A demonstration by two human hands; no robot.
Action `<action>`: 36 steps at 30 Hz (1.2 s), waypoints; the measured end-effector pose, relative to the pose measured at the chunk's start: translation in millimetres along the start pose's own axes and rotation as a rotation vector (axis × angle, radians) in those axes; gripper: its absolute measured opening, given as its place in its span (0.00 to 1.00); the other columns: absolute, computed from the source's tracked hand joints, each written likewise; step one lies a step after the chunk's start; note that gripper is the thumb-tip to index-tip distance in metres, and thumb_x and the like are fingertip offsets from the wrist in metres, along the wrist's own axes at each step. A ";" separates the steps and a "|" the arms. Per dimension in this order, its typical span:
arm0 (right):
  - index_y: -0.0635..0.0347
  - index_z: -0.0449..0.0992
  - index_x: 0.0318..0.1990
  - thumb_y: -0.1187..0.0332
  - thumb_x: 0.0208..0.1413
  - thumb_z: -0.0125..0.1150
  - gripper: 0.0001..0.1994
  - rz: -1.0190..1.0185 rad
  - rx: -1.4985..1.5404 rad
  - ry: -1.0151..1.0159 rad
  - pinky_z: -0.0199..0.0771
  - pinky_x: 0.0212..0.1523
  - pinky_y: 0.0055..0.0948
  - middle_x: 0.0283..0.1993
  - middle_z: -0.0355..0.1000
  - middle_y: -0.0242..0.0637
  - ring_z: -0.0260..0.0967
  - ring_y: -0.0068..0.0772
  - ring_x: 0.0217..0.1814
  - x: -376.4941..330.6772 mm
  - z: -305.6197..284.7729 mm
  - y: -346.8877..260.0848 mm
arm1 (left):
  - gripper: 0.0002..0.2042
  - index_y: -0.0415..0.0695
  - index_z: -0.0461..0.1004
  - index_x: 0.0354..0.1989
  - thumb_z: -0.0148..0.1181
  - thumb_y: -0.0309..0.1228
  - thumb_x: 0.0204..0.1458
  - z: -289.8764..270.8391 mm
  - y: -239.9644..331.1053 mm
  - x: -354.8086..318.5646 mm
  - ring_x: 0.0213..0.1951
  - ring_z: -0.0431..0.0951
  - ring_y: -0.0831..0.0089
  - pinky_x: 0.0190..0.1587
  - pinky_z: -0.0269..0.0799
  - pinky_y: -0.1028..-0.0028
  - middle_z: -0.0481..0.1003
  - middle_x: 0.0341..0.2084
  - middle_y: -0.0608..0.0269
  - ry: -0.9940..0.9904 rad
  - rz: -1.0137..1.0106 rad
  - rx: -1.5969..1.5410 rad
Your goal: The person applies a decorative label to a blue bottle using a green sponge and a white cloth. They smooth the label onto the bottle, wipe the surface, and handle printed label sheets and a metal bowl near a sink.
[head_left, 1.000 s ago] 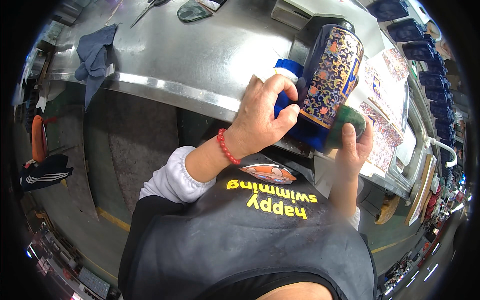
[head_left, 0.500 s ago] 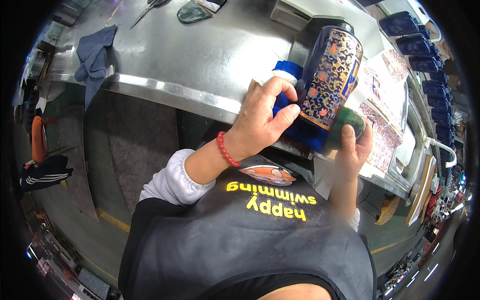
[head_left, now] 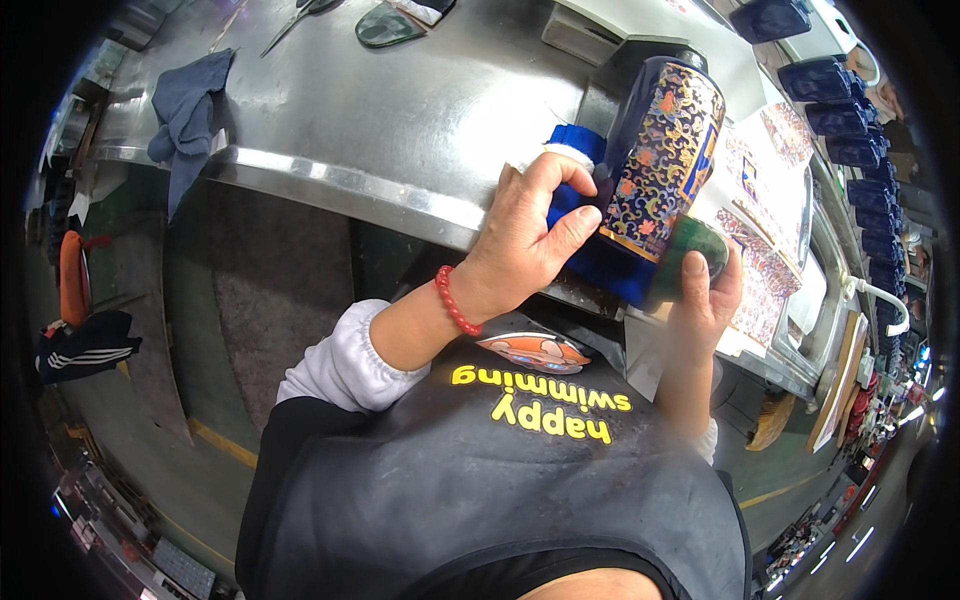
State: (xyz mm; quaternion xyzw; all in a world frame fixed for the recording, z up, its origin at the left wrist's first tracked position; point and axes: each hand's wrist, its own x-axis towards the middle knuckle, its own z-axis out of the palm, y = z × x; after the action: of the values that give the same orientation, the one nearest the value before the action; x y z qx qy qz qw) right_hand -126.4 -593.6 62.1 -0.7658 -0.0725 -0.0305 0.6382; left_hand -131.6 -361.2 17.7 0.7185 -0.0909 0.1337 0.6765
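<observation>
A tall dark-blue vase (head_left: 662, 170) with gold and red flower patterns lies tilted at the edge of the metal workbench (head_left: 400, 110). My left hand (head_left: 525, 235), with a red bead bracelet at the wrist, presses a blue cloth (head_left: 570, 190) against the vase's side. My right hand (head_left: 705, 295) grips the vase's green-looking base (head_left: 692, 255) from below. Whether the vase rests on the bench or is carried by my hands alone cannot be told.
A grey-blue rag (head_left: 185, 105) hangs over the bench's left edge. Scissors (head_left: 300, 15) and a dark oval plate (head_left: 385, 25) lie at the far side. Patterned printed sheets (head_left: 760, 230) lie to the right, with several dark-blue pieces (head_left: 835, 95) lined up beyond them.
My left hand's fingers have shifted over the blue cloth on the vase's side. The vase and my right hand have stayed about where they were.
</observation>
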 end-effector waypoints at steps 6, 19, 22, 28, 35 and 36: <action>0.65 0.73 0.51 0.68 0.66 0.61 0.12 0.013 0.008 -0.005 0.69 0.50 0.21 0.44 0.75 0.33 0.70 0.20 0.45 -0.8 0.6 -2.5 | 0.11 0.50 0.80 0.49 0.64 0.32 0.57 -2.3 1.4 -11.3 0.52 0.73 0.61 0.66 0.57 0.54 0.79 0.42 0.62 0.133 0.313 0.159; 0.67 0.72 0.56 0.66 0.68 0.59 0.15 -0.008 -0.059 -0.021 0.71 0.55 0.25 0.53 0.77 0.42 0.73 0.25 0.50 -3.5 -11.2 8.6 | 0.17 0.59 0.85 0.49 0.67 0.30 0.49 -16.6 -7.0 -27.2 0.58 0.67 0.68 0.73 0.45 0.49 0.79 0.46 0.71 0.135 0.513 0.653; 0.67 0.72 0.55 0.66 0.68 0.59 0.15 -0.013 -0.085 -0.018 0.71 0.55 0.26 0.53 0.77 0.42 0.73 0.26 0.50 -3.0 -10.7 7.3 | 0.18 0.57 0.85 0.48 0.66 0.27 0.47 -15.1 -6.5 -25.3 0.56 0.69 0.67 0.73 0.46 0.50 0.80 0.47 0.68 0.132 0.569 0.638; 0.67 0.72 0.55 0.66 0.67 0.59 0.16 -0.018 -0.088 -0.028 0.71 0.55 0.26 0.53 0.77 0.43 0.73 0.26 0.49 -1.7 -8.0 5.2 | 0.19 0.57 0.85 0.49 0.67 0.29 0.47 -17.9 -8.2 -27.4 0.58 0.68 0.66 0.73 0.45 0.48 0.79 0.50 0.67 0.107 0.531 0.584; 0.65 0.74 0.52 0.69 0.65 0.63 0.13 -0.027 -0.102 0.027 0.69 0.49 0.21 0.43 0.76 0.31 0.69 0.19 0.43 -3.0 -7.9 1.4 | 0.22 0.51 0.81 0.57 0.65 0.37 0.51 -14.9 3.0 -20.1 0.61 0.67 0.64 0.72 0.44 0.46 0.77 0.54 0.66 -0.038 0.481 0.614; 0.65 0.73 0.52 0.69 0.64 0.63 0.13 -0.081 -0.115 0.019 0.69 0.49 0.21 0.44 0.76 0.31 0.69 0.19 0.44 -2.7 -8.8 0.3 | 0.22 0.49 0.80 0.57 0.62 0.42 0.56 -15.8 6.5 -17.2 0.61 0.67 0.62 0.72 0.43 0.45 0.77 0.55 0.64 -0.056 0.506 0.628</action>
State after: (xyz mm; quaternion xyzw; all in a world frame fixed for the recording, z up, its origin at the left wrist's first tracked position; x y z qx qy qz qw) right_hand -128.6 -602.5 63.1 -0.7974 -0.0954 -0.0678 0.5920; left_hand -151.0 -346.8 19.2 0.8484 -0.2380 0.2979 0.3672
